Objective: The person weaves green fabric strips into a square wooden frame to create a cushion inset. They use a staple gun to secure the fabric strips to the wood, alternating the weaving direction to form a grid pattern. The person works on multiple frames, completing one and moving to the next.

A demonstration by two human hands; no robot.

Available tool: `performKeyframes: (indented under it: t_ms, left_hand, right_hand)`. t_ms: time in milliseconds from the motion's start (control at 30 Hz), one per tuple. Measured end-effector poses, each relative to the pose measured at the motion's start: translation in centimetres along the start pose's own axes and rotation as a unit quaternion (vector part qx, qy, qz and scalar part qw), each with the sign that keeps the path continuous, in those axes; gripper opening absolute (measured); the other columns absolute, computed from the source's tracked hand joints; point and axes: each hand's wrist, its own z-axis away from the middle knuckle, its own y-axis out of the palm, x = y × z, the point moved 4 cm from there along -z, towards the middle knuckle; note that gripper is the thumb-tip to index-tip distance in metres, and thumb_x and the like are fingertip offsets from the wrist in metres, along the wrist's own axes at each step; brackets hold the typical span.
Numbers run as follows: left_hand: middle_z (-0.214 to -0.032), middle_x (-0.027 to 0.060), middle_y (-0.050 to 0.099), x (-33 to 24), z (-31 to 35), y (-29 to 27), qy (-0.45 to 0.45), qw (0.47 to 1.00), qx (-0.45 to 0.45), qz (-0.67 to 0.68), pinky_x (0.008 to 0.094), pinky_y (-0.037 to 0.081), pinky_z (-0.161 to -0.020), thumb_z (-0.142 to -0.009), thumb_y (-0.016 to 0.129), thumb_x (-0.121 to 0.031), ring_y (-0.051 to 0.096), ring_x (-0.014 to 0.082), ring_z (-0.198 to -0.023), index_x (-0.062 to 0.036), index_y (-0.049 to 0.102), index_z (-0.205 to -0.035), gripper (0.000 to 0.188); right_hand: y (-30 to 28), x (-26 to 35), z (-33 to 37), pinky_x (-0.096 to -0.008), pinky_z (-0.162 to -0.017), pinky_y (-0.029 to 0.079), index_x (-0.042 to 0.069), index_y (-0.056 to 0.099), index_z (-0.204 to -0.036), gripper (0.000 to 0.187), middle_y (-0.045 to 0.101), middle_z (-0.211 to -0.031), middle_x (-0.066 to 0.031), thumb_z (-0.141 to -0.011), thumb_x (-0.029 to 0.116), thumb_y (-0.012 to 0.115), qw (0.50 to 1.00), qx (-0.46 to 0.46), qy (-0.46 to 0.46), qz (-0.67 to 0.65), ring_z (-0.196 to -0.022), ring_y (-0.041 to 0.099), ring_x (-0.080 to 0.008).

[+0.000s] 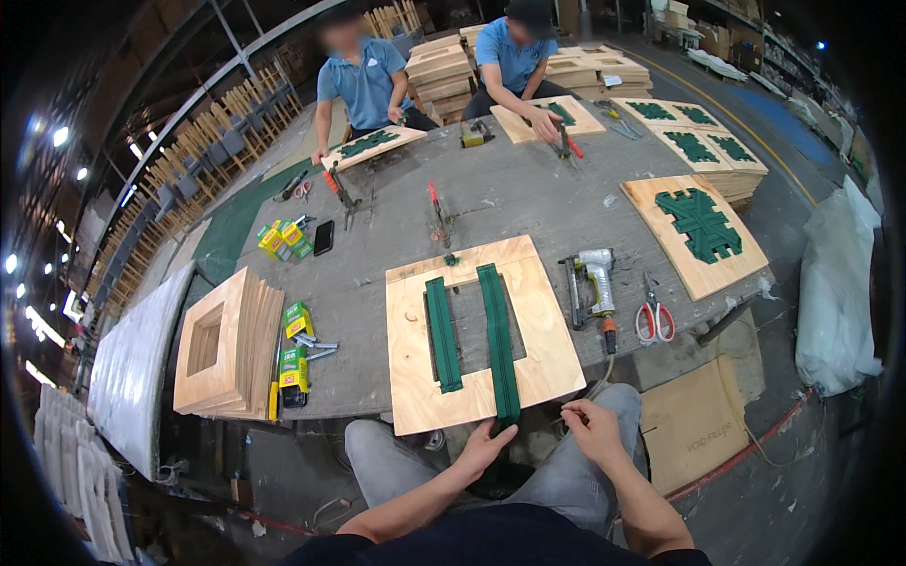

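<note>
In front of me a square plywood frame (pixel 415 351) with a cut-out middle lies at the table's near edge. Two green webbing straps run lengthwise over the opening: a shorter left strap (pixel 442 335) and a longer right strap (pixel 496 330) that hangs over the near edge. My left hand (pixel 483 447) is closed at that hanging end, thumb and fingers around the strap. Beside it, off the frame's near right corner, my right hand (pixel 595 432) has its fingers curled together; whatever they hold is hidden. A pneumatic stapler (pixel 596 283) lies right of the frame, near red-handled scissors (pixel 653 316).
Left on the grey table (pixel 377 222) are stacked plywood frames (pixel 222 349), staple boxes (pixel 295 363) and a phone (pixel 324 237). Pliers (pixel 438 215) lie beyond my frame. A webbed panel (pixel 698 231) sits at right. Across, two people in blue handle similar panels (pixel 374 146).
</note>
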Motion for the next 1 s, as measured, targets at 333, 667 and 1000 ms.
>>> performKeyframes:
  t_ms: [333,667,1000]
  left_hand:
    - [-0.112,0.0001,0.074,-3.1,3.6,4.5,-0.045,0.963,0.263,-0.022,0.0260,0.050,-0.093,-0.111,0.054,-0.030,0.063,0.0078,-0.102,-0.0007,0.074,-0.122,0.037]
    - [-0.112,0.0085,0.076,-3.3,6.2,4.6,-0.094,0.947,0.294,0.092,0.0319,0.054,-0.090,-0.110,0.054,-0.035,0.069,0.0138,-0.100,0.0004,0.072,-0.113,0.040]
    - [-0.143,0.0168,0.057,-11.2,3.8,-2.2,0.201,0.835,0.042,-0.510,0.0479,0.044,-0.109,-0.089,0.072,-0.018,0.055,0.0370,-0.132,-0.0125,0.052,-0.149,0.063]
  right_hand:
    - [1.4,-1.8,-0.6,-0.0332,-0.076,0.055,-0.003,0.068,-0.118,0.044,0.076,-0.103,-0.0138,-0.110,0.035,0.048,0.943,0.157,0.226,-0.188,-0.088,0.072,-0.0207]
    - [9.7,2.9,-4.5,-0.0321,-0.063,0.049,0.000,0.055,-0.125,0.042,0.063,-0.088,-0.0056,-0.115,0.037,0.037,0.764,0.249,0.366,-0.469,-0.069,0.056,-0.0147]
    - [10.7,1.9,-1.1,-0.0286,-0.046,0.031,0.007,0.056,-0.101,0.032,0.049,-0.066,0.0024,-0.114,0.032,0.041,0.860,0.135,0.347,-0.349,-0.048,0.035,-0.0091]
